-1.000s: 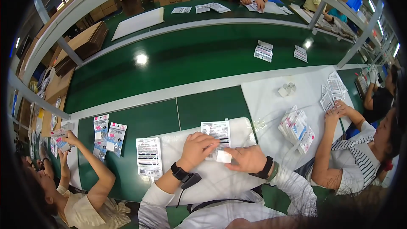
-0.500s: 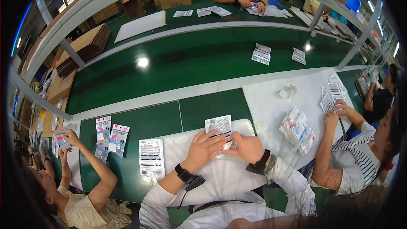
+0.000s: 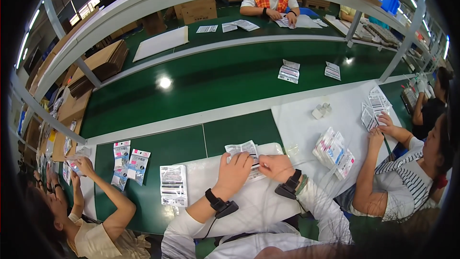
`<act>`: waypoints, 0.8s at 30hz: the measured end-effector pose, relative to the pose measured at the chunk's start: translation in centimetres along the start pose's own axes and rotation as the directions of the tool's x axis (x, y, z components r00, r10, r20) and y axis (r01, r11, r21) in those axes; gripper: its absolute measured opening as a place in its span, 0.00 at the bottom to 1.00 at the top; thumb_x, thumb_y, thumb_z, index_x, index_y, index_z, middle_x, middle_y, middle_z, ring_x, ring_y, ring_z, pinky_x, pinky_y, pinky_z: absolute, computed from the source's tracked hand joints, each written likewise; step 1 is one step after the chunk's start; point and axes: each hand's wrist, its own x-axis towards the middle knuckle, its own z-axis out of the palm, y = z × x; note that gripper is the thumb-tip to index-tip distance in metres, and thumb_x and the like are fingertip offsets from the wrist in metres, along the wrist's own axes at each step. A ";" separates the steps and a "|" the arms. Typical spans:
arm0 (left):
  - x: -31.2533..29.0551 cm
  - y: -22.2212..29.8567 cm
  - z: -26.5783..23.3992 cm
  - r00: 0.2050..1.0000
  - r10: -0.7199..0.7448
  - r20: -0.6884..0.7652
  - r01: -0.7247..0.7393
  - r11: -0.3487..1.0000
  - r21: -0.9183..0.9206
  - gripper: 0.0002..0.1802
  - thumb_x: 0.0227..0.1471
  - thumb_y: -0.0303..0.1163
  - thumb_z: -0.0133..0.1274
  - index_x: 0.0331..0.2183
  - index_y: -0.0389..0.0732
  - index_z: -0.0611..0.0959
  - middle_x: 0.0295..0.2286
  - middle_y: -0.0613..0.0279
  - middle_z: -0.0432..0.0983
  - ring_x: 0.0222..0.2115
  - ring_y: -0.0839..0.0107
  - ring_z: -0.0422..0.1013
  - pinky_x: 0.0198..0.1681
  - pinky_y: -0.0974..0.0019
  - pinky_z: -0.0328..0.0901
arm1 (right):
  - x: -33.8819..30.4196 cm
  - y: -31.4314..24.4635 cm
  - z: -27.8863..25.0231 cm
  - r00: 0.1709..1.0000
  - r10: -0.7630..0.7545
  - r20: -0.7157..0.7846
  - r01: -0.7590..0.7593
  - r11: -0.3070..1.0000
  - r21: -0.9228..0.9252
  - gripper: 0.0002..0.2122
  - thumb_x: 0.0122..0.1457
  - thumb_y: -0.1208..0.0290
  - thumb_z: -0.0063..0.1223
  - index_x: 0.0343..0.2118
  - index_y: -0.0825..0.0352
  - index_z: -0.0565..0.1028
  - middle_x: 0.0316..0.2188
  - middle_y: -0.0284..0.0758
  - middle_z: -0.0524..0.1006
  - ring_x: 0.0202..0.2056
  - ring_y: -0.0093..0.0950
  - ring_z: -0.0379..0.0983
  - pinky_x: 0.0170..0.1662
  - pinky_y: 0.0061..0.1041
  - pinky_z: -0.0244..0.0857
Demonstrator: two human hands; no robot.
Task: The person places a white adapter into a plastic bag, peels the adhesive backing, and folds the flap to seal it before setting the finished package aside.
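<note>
A white printed plastic packet (image 3: 243, 147) lies in front of me on the white padded sheet (image 3: 206, 175). My left hand (image 3: 233, 175) bends its fingers over the packet's middle and presses it down. At the packet's right edge, my right hand (image 3: 277, 167) is closed, thumb and fingers pinching it. Both hands cover much of the packet, so its lower part shows only in the gap between them. To the left of my left hand rests a stack of similar packets (image 3: 173, 186), printed side up.
Blue-and-white packets (image 3: 138, 163) lie on the green table at left. A heap of packets (image 3: 334, 153) and small clear pieces (image 3: 321, 111) sit on the white sheet at right. Co-workers sit on both sides and across. A grey rail (image 3: 191, 122) runs behind my table.
My left hand's fingers, stretched flat over the packet before, are now curled. My right hand's fingers have drawn in at its right edge. The packet's top edge now looks bent. The view has shifted slightly.
</note>
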 end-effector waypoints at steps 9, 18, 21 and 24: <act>1.2 1.8 -0.3 0.994 -0.109 -0.029 0.113 0.930 0.349 0.09 0.45 0.31 0.54 0.34 0.48 0.76 0.34 0.68 0.69 0.38 0.69 0.68 0.49 0.56 0.58 | 0.0 -0.4 -0.5 0.991 -0.107 0.082 0.103 0.993 0.051 0.07 0.52 0.65 0.55 0.26 0.59 0.70 0.20 0.33 0.75 0.24 0.38 0.74 0.26 0.37 0.66; 0.9 0.7 1.5 0.988 -0.132 -0.082 0.153 0.920 0.360 0.08 0.44 0.30 0.52 0.32 0.48 0.75 0.30 0.68 0.68 0.35 0.68 0.67 0.47 0.56 0.58 | -0.2 -0.3 0.1 0.984 -0.085 0.156 0.078 0.996 0.049 0.06 0.52 0.63 0.54 0.26 0.58 0.73 0.18 0.33 0.76 0.23 0.38 0.75 0.25 0.38 0.66; 0.9 0.6 1.6 0.988 -0.140 -0.068 0.155 0.920 0.361 0.09 0.44 0.29 0.53 0.33 0.47 0.76 0.30 0.66 0.68 0.35 0.67 0.67 0.46 0.56 0.59 | -0.3 -0.3 0.3 0.984 -0.078 0.160 0.073 0.997 0.034 0.06 0.51 0.63 0.54 0.26 0.58 0.72 0.18 0.33 0.75 0.23 0.38 0.75 0.25 0.38 0.66; 0.7 0.4 1.7 0.984 -0.179 -0.004 0.170 0.923 0.347 0.11 0.44 0.28 0.55 0.34 0.45 0.76 0.32 0.64 0.69 0.36 0.66 0.68 0.45 0.56 0.62 | -0.3 -0.5 0.2 0.987 -0.077 0.139 0.074 0.997 0.022 0.08 0.49 0.63 0.56 0.24 0.58 0.71 0.17 0.31 0.74 0.22 0.37 0.74 0.25 0.38 0.66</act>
